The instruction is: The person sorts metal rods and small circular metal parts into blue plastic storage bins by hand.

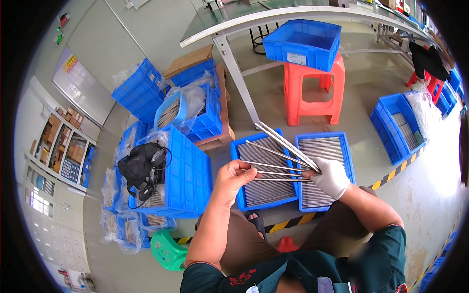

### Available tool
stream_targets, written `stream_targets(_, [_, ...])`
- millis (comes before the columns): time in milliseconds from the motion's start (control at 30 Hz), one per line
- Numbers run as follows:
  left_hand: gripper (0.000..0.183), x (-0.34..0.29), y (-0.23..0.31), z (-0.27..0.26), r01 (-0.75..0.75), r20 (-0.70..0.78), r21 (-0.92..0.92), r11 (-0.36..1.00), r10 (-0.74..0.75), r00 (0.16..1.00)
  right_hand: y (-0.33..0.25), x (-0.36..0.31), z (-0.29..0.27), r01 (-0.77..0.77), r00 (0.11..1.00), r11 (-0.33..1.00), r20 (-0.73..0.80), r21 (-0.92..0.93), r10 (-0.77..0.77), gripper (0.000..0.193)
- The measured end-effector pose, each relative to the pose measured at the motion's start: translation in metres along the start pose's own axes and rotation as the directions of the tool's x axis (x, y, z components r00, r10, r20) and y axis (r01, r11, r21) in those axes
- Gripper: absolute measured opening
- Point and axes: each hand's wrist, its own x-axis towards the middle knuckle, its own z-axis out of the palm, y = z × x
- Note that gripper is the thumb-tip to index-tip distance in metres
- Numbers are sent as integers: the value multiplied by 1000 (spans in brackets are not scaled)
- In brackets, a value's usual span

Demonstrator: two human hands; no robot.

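Several thin metal rods (288,146) fan out between my hands, above two shallow blue crates. My right hand (332,178), in a white glove, is closed around their gathered right ends. Bare, my left hand (231,181) pinches the left end of one or more of the lower rods; its fingertips partly hide which. The upper rods stick out freely toward the far left. Beneath, the left crate (239,196) and the right crate (350,156) sit side by side on the floor, both lined with rows of similar rods.
A red stool (294,93) beyond the crates bears a blue bin (303,59). Stacked blue crates (188,171) stand left, topped by a black bag (139,166). A green stool (166,250) is near my left elbow. Another person (430,61) sits far right, past a rod-filled crate (386,128).
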Motion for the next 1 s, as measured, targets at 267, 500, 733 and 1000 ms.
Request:
stream_targets(267, [19,-1,14,-20,8,-70,119,993,0,998,0,-4,-4,5,999,1000,51,17,-6,29])
stream_targets(500, [17,0,8,-23,26,-6,27,999,-25,1000,-6,-5,-6,64,998,996,18,-69,-63,26])
stream_targets(733, [17,-3,14,-7,-43,-28,175,984,49,998,-3,-7,-7,71,997,988,32,-139,-67,26])
stream_targets(1000, [20,1,10,-8,-47,36,-94,995,50,998,-4,-7,-2,21,1000,1000,5,-21,-21,26])
